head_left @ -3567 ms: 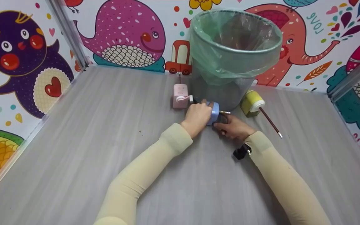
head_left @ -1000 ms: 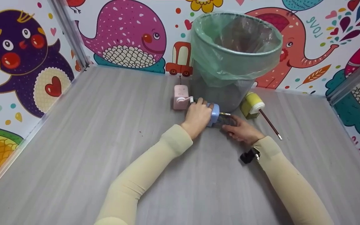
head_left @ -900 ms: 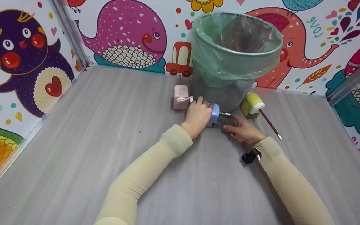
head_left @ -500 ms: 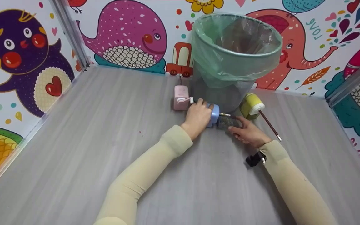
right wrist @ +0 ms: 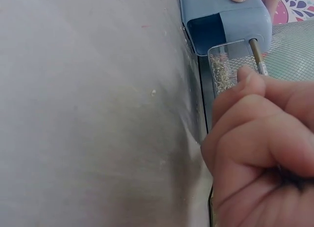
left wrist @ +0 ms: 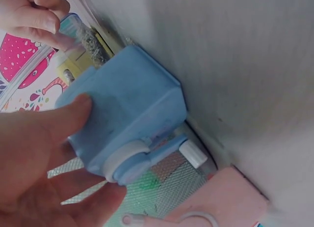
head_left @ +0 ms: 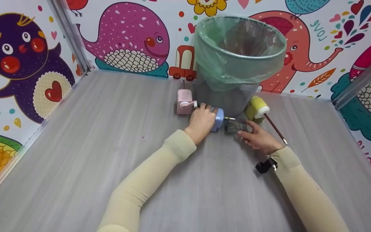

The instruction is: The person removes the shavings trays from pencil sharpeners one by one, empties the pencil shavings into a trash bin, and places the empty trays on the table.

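My left hand (head_left: 201,124) grips a blue crank pencil sharpener (head_left: 218,120) on the table, thumb on one side and fingers round the other in the left wrist view. A short pencil (right wrist: 256,52) sticks out of its front. Just right of it, my right hand (head_left: 260,139) pinches a clear drawer (head_left: 235,127) holding grey pencil shavings (right wrist: 222,72). In the right wrist view the drawer is out in front of the sharpener's dark opening (right wrist: 207,33). That hand's curled fingers hide the drawer's near end.
A mesh bin (head_left: 224,96) with a green liner (head_left: 237,72) stands right behind the blue sharpener. A pink sharpener (head_left: 185,102) is to its left. To the right is a yellow sharpener (head_left: 257,108) with a long brown pencil (head_left: 275,128) in it. Printed panels (head_left: 179,25) border the table.
My right hand has moved right, drawing the clear drawer out of the blue sharpener, so the shavings show. My left hand stays on the sharpener.
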A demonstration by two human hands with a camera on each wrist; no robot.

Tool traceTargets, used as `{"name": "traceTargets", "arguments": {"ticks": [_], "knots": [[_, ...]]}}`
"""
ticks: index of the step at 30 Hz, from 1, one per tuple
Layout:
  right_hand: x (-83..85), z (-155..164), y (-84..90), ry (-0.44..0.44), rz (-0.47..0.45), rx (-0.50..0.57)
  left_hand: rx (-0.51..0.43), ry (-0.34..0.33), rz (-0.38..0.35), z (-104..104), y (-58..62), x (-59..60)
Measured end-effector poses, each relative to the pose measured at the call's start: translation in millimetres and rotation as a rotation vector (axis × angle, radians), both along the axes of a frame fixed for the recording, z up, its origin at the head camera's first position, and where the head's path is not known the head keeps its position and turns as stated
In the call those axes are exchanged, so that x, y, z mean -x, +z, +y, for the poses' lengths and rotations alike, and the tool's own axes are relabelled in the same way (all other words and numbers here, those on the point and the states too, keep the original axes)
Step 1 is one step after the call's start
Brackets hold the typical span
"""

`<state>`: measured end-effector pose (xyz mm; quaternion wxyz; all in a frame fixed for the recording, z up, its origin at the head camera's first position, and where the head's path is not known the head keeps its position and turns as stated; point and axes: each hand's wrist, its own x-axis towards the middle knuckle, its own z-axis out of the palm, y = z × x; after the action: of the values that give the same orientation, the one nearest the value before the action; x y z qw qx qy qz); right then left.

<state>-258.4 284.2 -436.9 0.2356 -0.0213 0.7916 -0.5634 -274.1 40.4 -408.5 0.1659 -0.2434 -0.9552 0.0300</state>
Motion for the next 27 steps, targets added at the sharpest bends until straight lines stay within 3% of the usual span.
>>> {"name": "traceTargets", "arguments": {"ticks": [7,17,21,27], "knots": [[-2.9,3.0,2.7,-0.026,0.019,0.002,0.009,0.000,0.003,0.4,-0.5,-0.9],[-2.8,1.3,6.0,-0.111,0.153,-0.089,-0.009,0.011,0.011,0.5,-0.8,-0.7],[-3.6,2.0,8.5,-0.121,0.170,-0.114,-0.021,0.009,0.032,0.9,-1.2,-0.4],[-5.0,4.0,9.1,-0.121,0.151,-0.106,-0.011,0.008,0.002,1.2,0.3,-1.2]]}}
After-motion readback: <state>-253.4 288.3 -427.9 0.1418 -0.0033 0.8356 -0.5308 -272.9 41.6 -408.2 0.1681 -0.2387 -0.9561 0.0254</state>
